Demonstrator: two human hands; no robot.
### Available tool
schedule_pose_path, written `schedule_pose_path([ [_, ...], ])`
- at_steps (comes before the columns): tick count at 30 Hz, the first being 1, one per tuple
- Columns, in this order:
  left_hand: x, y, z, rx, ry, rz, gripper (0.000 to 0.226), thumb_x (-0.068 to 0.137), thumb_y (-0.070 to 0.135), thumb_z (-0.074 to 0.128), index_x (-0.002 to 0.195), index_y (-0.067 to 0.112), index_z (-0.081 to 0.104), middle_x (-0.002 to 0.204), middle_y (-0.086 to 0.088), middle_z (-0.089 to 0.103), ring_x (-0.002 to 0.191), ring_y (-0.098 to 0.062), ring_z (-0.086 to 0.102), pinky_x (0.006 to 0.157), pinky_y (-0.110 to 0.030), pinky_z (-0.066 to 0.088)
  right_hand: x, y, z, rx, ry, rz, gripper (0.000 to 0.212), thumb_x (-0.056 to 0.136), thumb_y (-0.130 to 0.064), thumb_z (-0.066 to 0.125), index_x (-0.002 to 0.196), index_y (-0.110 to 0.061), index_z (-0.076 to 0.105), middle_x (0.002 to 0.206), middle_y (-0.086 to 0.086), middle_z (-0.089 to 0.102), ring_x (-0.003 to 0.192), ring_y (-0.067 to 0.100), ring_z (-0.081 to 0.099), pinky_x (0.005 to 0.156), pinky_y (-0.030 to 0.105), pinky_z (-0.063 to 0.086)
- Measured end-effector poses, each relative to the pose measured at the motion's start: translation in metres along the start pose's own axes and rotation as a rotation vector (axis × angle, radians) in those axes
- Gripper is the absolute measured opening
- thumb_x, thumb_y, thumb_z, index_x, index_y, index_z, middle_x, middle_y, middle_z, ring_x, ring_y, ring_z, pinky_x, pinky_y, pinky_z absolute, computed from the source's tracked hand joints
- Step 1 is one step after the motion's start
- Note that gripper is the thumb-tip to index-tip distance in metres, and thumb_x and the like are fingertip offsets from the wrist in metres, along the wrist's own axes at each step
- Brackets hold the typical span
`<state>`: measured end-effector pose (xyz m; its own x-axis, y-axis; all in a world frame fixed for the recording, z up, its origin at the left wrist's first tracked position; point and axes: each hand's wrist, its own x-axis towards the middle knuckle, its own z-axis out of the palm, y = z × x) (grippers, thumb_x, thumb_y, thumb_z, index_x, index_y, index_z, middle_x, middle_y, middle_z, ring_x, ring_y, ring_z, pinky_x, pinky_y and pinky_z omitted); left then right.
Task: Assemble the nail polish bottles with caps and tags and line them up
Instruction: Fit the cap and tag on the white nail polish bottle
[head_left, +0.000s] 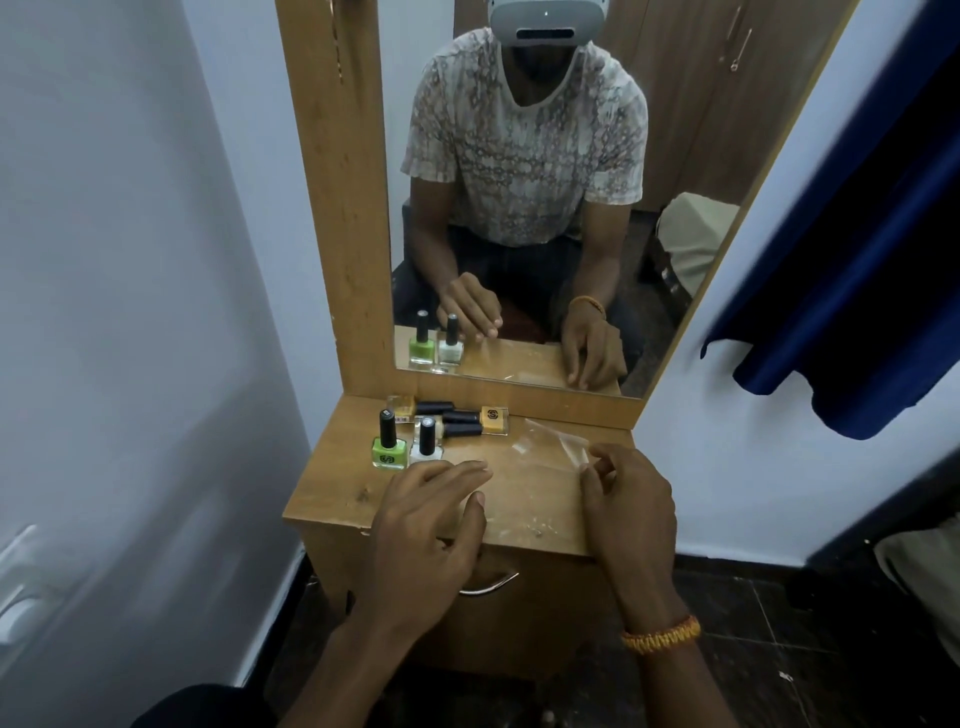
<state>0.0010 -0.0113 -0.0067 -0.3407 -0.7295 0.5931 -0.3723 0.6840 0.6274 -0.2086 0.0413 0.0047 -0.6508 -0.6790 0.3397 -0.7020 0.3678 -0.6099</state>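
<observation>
Here I look down on a small wooden dressing table (332, 483) with a tall mirror (545, 208) rising from its back edge. A clear plastic bag (550, 447) lies flat on the right half of the top. My left hand (426, 525) hovers over the front middle of the table, fingers straight and loosely spread, holding nothing; the fingertips (480, 466) point toward the bag. My right hand (631, 504), with an orange thread band (662, 634) at the wrist, sits at the bag's right edge, fingers curled, seemingly pinching the plastic. Just left of my left fingertips stand two capped bottles side by side, the green bottle (388, 447) and the white bottle (427, 446). Behind them, near the mirror, three yellow bottles (493, 420) lie on their sides in a cluster.
</observation>
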Motion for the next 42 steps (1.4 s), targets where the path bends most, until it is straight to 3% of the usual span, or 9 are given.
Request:
schedule_pose_path([
  [12, 0.003, 0.002, -0.013, 0.026, 0.112, 0.011, 0.027, 0.091, 0.015, 0.068, 0.116, 0.019, 0.076, 0.115, 0.015, 0.072, 0.112, -0.008, 0.059, 0.093, -0.025, 0.049, 0.003, 0.001, -0.002, 0.073, 0.019, -0.011, 0.020, 0.098, -0.016, 0.069, 0.118, -0.011, 0.074, 0.114, 0.008, 0.074, 0.092, 0.013, 0.060, 0.083, 0.028, 0.047],
  [18, 0.009, -0.002, -0.021, 0.065, 0.235, 0.002, 0.021, 0.088, 0.014, 0.073, 0.109, 0.016, 0.078, 0.104, 0.014, 0.071, 0.102, -0.011, 0.061, 0.085, -0.032, 0.053, -0.003, -0.013, 0.001, 0.122, 0.070, -0.135, 0.015, 0.094, -0.016, 0.074, 0.109, -0.011, 0.076, 0.104, 0.005, 0.074, 0.090, 0.015, 0.063, 0.082, 0.033, 0.055],
  [22, 0.013, -0.006, -0.024, 0.107, 0.304, -0.010, 0.021, 0.089, 0.017, 0.075, 0.110, 0.015, 0.076, 0.110, 0.007, 0.072, 0.106, -0.013, 0.059, 0.089, -0.037, 0.051, -0.016, -0.034, 0.010, 0.227, 0.021, -0.274, 0.014, 0.094, -0.014, 0.075, 0.108, -0.014, 0.076, 0.104, -0.001, 0.072, 0.093, 0.011, 0.062, 0.078, 0.022, 0.049],
  [26, 0.022, -0.008, -0.029, 0.263, 0.279, -0.116, 0.045, 0.091, 0.032, 0.075, 0.135, 0.027, 0.064, 0.134, 0.011, 0.061, 0.120, -0.011, 0.045, 0.098, -0.033, 0.038, -0.027, -0.054, 0.021, 0.310, -0.060, -0.356, 0.014, 0.096, -0.018, 0.074, 0.110, -0.019, 0.074, 0.106, -0.009, 0.067, 0.094, 0.000, 0.055, 0.080, 0.018, 0.044],
  [29, 0.029, -0.007, -0.028, 0.352, 0.206, -0.164, 0.051, 0.099, 0.041, 0.059, 0.149, 0.039, 0.047, 0.145, 0.022, 0.051, 0.118, -0.006, 0.031, 0.092, -0.027, 0.019, -0.036, -0.067, 0.027, 0.351, -0.130, -0.381, 0.019, 0.097, -0.022, 0.073, 0.117, -0.023, 0.072, 0.108, -0.014, 0.064, 0.096, -0.007, 0.053, 0.079, 0.010, 0.040],
  [31, 0.031, -0.008, -0.026, 0.339, 0.168, -0.183, 0.048, 0.104, 0.039, 0.054, 0.150, 0.043, 0.043, 0.143, 0.026, 0.050, 0.112, -0.005, 0.027, 0.088, -0.027, 0.016, -0.041, -0.071, 0.030, 0.383, -0.186, -0.386, 0.024, 0.100, -0.025, 0.069, 0.123, -0.028, 0.069, 0.115, -0.019, 0.063, 0.099, -0.008, 0.052, 0.081, 0.009, 0.042],
  [36, 0.032, -0.008, -0.021, 0.284, 0.178, -0.161, 0.032, 0.103, 0.032, 0.060, 0.134, 0.040, 0.062, 0.128, 0.030, 0.058, 0.113, -0.004, 0.026, 0.090, -0.032, 0.023, -0.048, -0.079, 0.036, 0.434, -0.263, -0.412, 0.040, 0.103, -0.022, 0.065, 0.140, -0.036, 0.058, 0.108, -0.042, 0.051, 0.096, 0.002, 0.056, 0.076, 0.023, 0.054],
  [39, 0.031, -0.010, -0.018, 0.237, 0.211, -0.132, 0.025, 0.103, 0.031, 0.061, 0.125, 0.035, 0.070, 0.121, 0.024, 0.066, 0.118, -0.004, 0.030, 0.093, -0.041, 0.034, -0.048, -0.080, 0.043, 0.458, -0.265, -0.414, 0.041, 0.103, -0.018, 0.064, 0.141, -0.033, 0.059, 0.105, -0.036, 0.054, 0.095, 0.007, 0.058, 0.076, 0.024, 0.056],
  [42, 0.029, -0.008, -0.021, 0.192, 0.253, -0.110, 0.023, 0.099, 0.030, 0.065, 0.120, 0.032, 0.074, 0.114, 0.022, 0.070, 0.116, -0.003, 0.035, 0.096, -0.035, 0.032, -0.048, -0.082, 0.047, 0.481, -0.255, -0.404, 0.043, 0.102, -0.016, 0.065, 0.142, -0.028, 0.060, 0.107, -0.025, 0.059, 0.091, 0.012, 0.059, 0.074, 0.022, 0.056],
])
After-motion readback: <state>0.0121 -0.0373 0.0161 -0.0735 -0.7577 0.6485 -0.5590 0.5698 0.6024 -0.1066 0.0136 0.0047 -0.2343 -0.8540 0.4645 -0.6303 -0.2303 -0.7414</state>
